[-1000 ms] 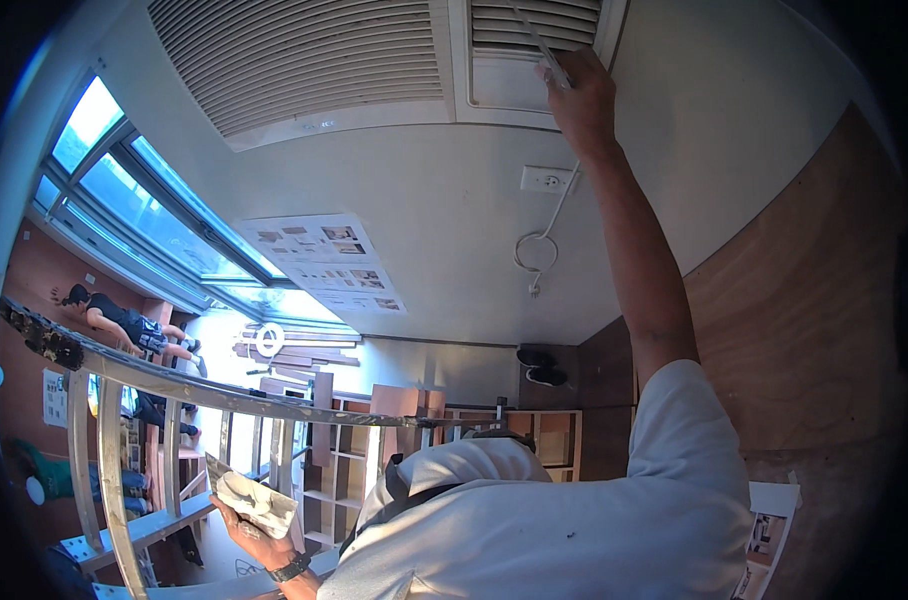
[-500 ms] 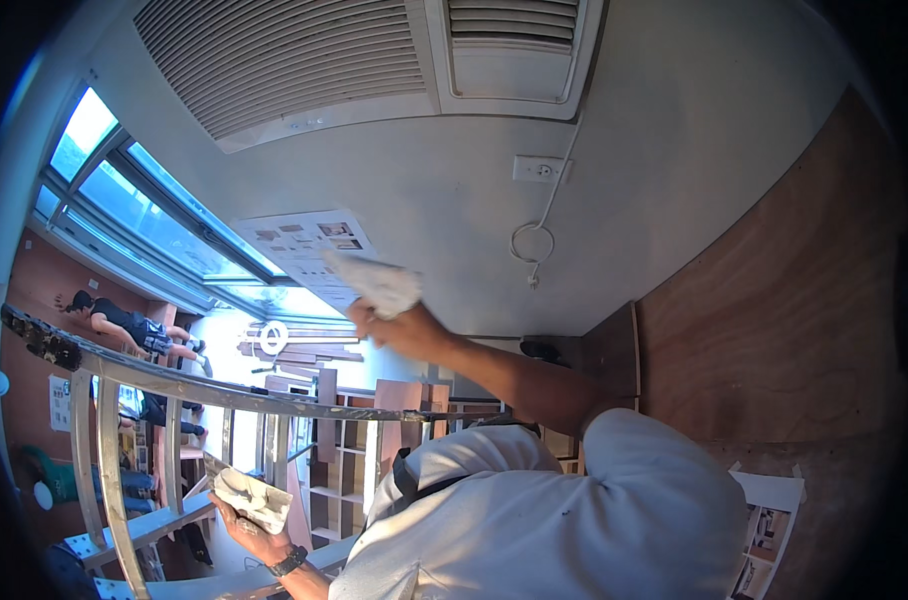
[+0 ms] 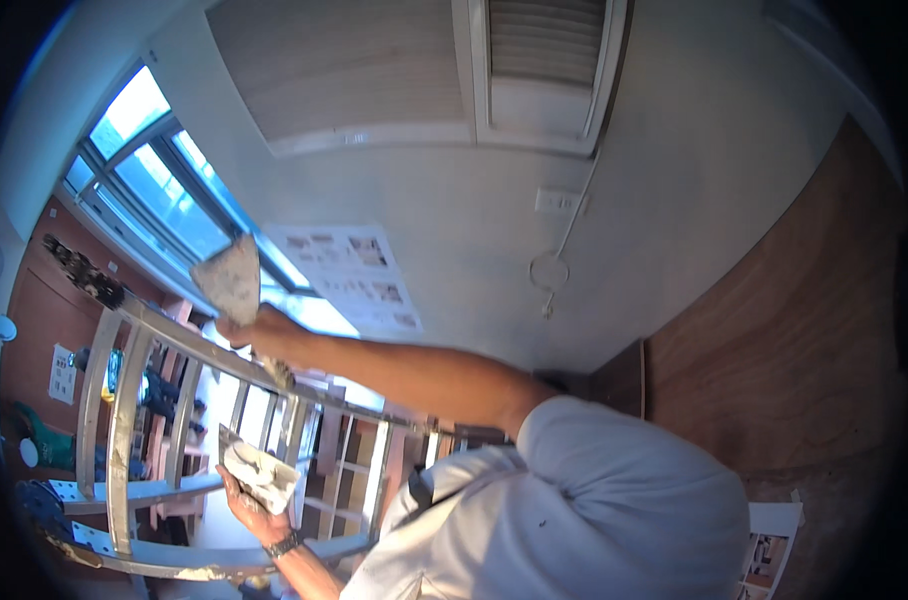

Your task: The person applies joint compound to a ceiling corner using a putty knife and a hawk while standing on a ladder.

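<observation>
In my right hand (image 3: 259,328) is a putty knife (image 3: 232,278), gripped by its handle. Its wide, pale-smeared blade points up, in front of the window, above the ladder. My left hand (image 3: 254,510), with a dark watch on the wrist, holds a flat rectangular plate (image 3: 274,488) from below. White paste lies in a heap on that plate. The wall with the paper sheets (image 3: 349,270) is beyond my right forearm, and the blade appears apart from it.
A metal ladder (image 3: 119,430) with spattered rails stands at the left. A louvred vent unit (image 3: 544,70), an outlet (image 3: 556,201) and a looped white cord (image 3: 548,270) are on the pale wall. Brown wood panelling (image 3: 774,330) covers the right. Partly hidden people are beyond the ladder.
My right hand has swung left and down with the putty knife, away from the pale wall toward the ladder. The plate stays in my left hand. The whole view has shifted.
</observation>
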`<state>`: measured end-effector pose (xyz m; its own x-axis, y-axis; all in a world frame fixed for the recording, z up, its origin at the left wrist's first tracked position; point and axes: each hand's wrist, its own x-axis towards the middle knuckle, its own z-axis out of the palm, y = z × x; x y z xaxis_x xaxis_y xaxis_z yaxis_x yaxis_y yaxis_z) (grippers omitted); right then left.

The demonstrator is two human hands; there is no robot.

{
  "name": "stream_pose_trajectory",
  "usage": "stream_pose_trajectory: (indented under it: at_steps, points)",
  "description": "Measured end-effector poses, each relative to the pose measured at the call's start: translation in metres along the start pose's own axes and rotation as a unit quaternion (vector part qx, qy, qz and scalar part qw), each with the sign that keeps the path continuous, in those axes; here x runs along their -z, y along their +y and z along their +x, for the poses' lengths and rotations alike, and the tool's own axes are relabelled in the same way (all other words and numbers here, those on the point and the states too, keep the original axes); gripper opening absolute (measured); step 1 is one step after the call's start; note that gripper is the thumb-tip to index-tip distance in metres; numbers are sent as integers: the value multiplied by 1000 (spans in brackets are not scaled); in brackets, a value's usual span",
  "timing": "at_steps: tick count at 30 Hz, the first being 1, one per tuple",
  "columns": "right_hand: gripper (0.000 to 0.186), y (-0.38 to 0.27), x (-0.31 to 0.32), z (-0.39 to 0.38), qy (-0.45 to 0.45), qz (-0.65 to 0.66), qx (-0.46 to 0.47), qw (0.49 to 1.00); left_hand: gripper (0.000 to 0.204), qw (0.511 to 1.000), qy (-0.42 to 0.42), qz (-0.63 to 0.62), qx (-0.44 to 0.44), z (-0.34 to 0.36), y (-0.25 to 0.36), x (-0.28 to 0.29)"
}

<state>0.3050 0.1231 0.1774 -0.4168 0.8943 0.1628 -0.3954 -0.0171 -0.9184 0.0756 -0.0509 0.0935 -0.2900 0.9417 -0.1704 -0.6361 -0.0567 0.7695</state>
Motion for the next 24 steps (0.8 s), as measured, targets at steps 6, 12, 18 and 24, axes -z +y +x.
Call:
stream_pose_trajectory:
  at_steps: [6,12,18,24]
  points:
    - [51,17,-13,18,12,16,-62,998,52,999,7,31,-34,0,-8,-18]
    - [42,25,-4,33,-65,75,-91,991,52,999,-15,35,-36,-3,-6,-21]
    - [36,38,2,29,-93,129,-83,984,49,999,-50,5,-17,16,-9,-1]
    - [34,43,-4,18,-90,122,-14,988,51,999,-19,35,-34,7,-8,-11]
